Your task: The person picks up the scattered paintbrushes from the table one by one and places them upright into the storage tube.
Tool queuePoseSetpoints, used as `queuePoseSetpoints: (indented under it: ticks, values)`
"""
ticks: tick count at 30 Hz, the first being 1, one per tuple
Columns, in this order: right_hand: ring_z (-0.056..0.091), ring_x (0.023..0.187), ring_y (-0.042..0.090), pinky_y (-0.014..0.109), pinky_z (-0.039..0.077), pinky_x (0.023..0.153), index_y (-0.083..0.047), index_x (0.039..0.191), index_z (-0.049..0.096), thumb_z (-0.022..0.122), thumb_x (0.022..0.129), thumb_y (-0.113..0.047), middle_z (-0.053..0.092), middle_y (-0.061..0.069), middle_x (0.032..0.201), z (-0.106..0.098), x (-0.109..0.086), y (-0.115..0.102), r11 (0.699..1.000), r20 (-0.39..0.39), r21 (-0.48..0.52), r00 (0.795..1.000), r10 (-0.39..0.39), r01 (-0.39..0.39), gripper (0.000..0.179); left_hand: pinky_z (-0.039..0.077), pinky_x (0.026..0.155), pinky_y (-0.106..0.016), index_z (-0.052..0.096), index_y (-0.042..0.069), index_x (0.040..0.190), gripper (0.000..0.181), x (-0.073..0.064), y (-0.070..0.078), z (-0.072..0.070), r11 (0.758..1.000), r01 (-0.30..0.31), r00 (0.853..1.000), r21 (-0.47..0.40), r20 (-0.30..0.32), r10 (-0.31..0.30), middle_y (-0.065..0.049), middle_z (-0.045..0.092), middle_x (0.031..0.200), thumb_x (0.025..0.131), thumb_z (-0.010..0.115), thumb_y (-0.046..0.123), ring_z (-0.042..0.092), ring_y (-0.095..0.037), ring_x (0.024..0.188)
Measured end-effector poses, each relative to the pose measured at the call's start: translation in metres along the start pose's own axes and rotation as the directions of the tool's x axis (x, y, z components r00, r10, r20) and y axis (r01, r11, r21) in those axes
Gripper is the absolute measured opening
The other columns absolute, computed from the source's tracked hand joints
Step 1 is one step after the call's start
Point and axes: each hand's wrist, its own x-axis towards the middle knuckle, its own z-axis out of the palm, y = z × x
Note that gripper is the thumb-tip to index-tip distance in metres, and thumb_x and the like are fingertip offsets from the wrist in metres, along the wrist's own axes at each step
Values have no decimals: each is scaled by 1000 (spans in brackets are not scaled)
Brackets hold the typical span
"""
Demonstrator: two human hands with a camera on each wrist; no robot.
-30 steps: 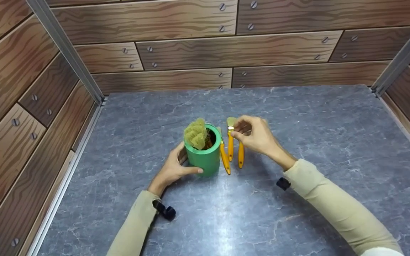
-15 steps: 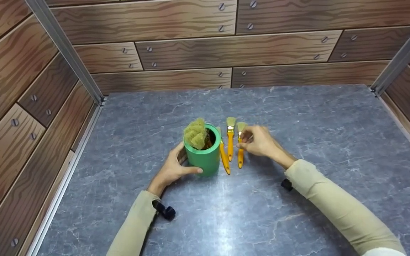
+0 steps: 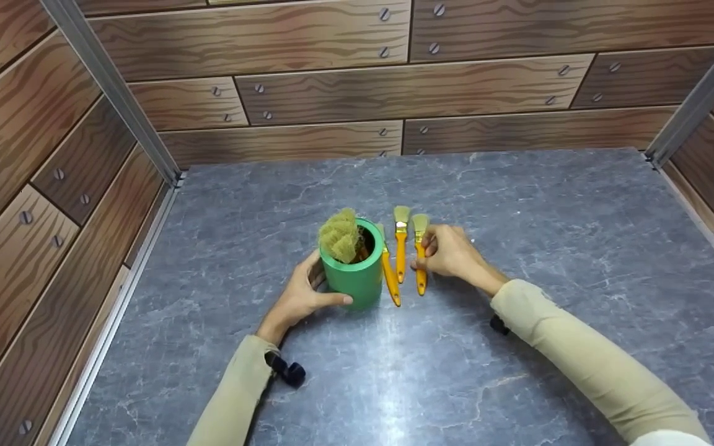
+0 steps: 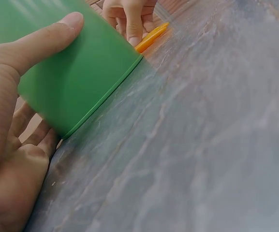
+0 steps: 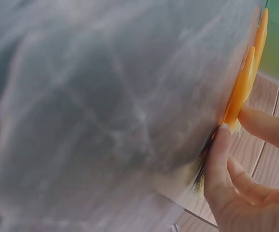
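The right hand (image 3: 456,251), the nearer one, was found pinching the rightmost brush (image 3: 420,251), its long axis running fore and aft just to that hand's left, while the left hand (image 3: 300,292) gripped the green cup (image 3: 355,286).

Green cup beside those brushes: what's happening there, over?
Left-hand grip: around green cup. Right-hand grip: pinching rightmost brush. Middle brush and leftmost brush lie between; likely no obstruction.
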Motion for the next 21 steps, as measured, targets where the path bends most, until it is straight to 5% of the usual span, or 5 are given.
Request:
queuePoseSetpoints:
  ticks: [12,21]
  values:
    - [60,64,10,22,50,58,-3,99,63,95,79,-17,71,1,74,-3,3,1,994,46,50,995,91,-94,41,35,131,-42,39,24,166,109,-3,0,0,1000,1,1000,1,-2,-1,-1,50,164,76,98,8,43,-23,155]
    - [62,66,10,23,51,65,-1,105,63,92,81,-15,74,1,76,-10,4,4,990,53,100,994,99,-104,40,36,130,-40,43,24,163,105,0,1,1,1000,-7,1000,9,-6,7,-1,53,161,75,99,8,46,-21,153]
